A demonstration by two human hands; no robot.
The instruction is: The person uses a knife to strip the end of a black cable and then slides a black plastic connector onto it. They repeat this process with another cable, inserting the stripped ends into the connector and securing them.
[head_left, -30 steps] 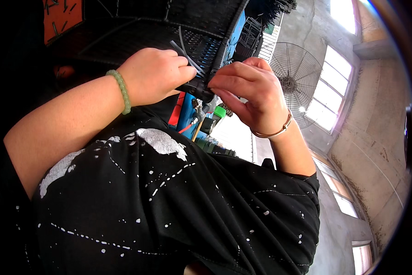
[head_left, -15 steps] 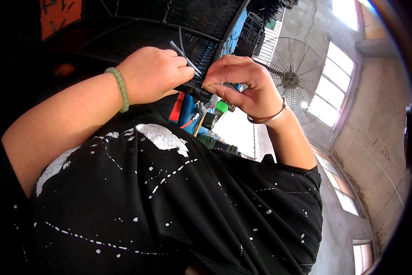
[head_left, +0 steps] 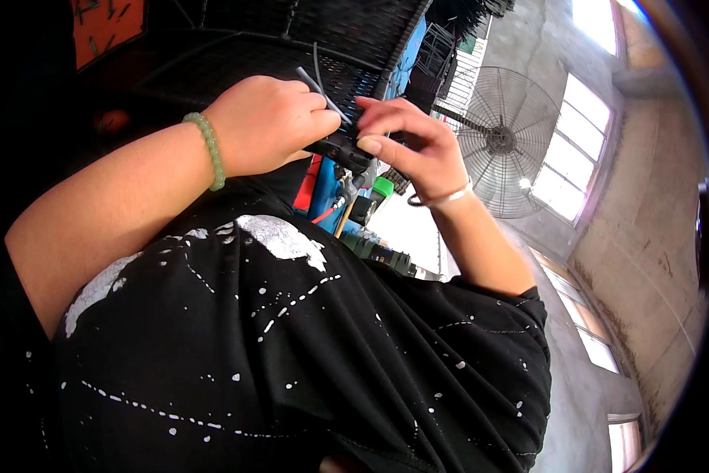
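Observation:
My left hand (head_left: 272, 126), with a green bead bracelet on its wrist, is closed, its fingers curled round the end of a black bar-like piece (head_left: 343, 151). What else lies inside the fist is hidden. Thin grey-black strips (head_left: 315, 85) stick up between my hands, beside the left knuckles. My right hand (head_left: 417, 146), a metal bangle at its wrist, has thumb and forefinger apart. Its thumb tip is at the right end of the black piece, and no held thing shows between its fingers. Behind both hands stands a black woven panel (head_left: 339, 35) with a thick rim.
Just below the black piece are a metal hose fitting (head_left: 345, 189), a red hose (head_left: 323, 214) and a green-capped item (head_left: 382, 187). A large caged fan (head_left: 500, 139) stands to the right, before windows (head_left: 575, 150). An orange panel (head_left: 108, 31) is at upper left.
My right thumb and forefinger have parted from their pinch at the black piece, and the right wrist has shifted slightly left. My left hand stays closed, almost unmoved.

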